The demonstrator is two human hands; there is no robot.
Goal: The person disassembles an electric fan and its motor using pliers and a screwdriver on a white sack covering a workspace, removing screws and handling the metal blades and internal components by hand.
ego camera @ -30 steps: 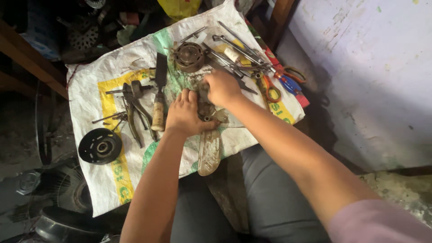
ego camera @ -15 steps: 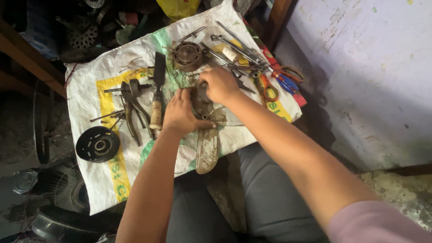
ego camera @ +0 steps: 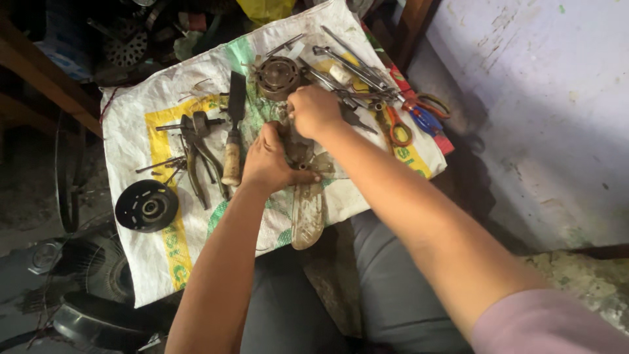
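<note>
My left hand (ego camera: 270, 160) grips the hub of a dirty translucent fan blade (ego camera: 308, 210) that lies on a white woven sack (ego camera: 141, 105). One blade of the fan hangs over the sack's near edge toward my lap. My right hand (ego camera: 314, 110) is closed on the top of the same hub, just above my left hand. What its fingers pinch is hidden. A round rusty motor part (ego camera: 276, 77) sits just beyond my hands.
On the sack lie a wooden-handled chisel (ego camera: 232, 141), pliers (ego camera: 200, 154), a black round cover (ego camera: 147, 206), several spanners and rods (ego camera: 347, 65), and orange and blue-handled tools (ego camera: 413, 115). A fan guard (ego camera: 72, 275) is on the floor at left. A pale wall stands at right.
Both hands stay on the fan hub. My right hand has shifted slightly up and toward the motor part; the view has drifted a little.
</note>
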